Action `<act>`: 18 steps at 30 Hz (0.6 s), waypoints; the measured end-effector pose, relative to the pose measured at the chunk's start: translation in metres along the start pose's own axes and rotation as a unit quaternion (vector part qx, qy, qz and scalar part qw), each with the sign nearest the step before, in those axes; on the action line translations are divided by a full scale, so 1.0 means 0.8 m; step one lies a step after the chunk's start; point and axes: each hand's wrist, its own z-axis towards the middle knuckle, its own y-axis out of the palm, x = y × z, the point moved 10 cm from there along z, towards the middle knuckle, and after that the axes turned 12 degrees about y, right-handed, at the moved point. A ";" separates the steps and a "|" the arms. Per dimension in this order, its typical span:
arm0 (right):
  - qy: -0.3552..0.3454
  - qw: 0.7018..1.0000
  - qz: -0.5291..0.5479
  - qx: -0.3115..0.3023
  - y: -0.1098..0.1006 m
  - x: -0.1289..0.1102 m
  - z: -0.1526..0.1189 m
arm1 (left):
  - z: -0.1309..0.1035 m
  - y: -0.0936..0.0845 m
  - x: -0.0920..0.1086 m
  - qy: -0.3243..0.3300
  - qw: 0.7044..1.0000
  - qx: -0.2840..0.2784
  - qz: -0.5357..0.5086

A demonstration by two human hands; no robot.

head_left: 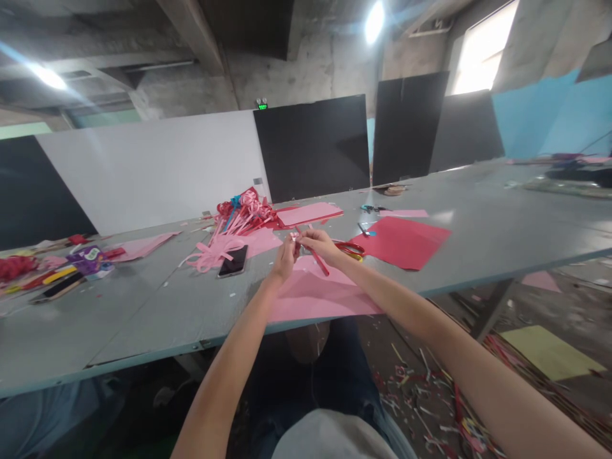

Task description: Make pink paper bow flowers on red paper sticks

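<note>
My left hand (285,256) is closed, its fingertips pinching a small pink-and-white piece (294,236) too small to make out fully. Right beside it, my right hand (319,242) pinches a red paper strip (320,262), whose loose end hangs down toward me. Both hands meet above a large pink paper sheet (306,296) at the table's front edge. Scissors with red and yellow handles (352,250) lie just right of my right hand, partly hidden by it. A red sheet (406,241) lies farther right.
A black phone (233,261) lies left of my hands beside a pink paper-loop flower (215,254). Behind are a heap of pink and red paper flowers (246,210) and stacked pink sheets (310,214). A purple packet (90,262) stands at far left. Paper scraps litter the floor.
</note>
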 end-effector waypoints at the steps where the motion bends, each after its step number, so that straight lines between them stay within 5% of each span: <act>1: -0.003 1.000 -0.003 -0.001 0.001 -0.001 -0.001 | 0.000 0.000 0.001 0.005 1.000 -0.004 0.005; 9: -0.005 0.999 -0.036 0.012 0.000 0.002 -0.002 | 0.001 -0.004 0.009 0.076 0.990 -0.039 0.114; 18: 0.054 0.995 -0.062 0.055 -0.011 0.009 -0.001 | -0.002 -0.008 0.016 0.076 0.975 -0.046 0.202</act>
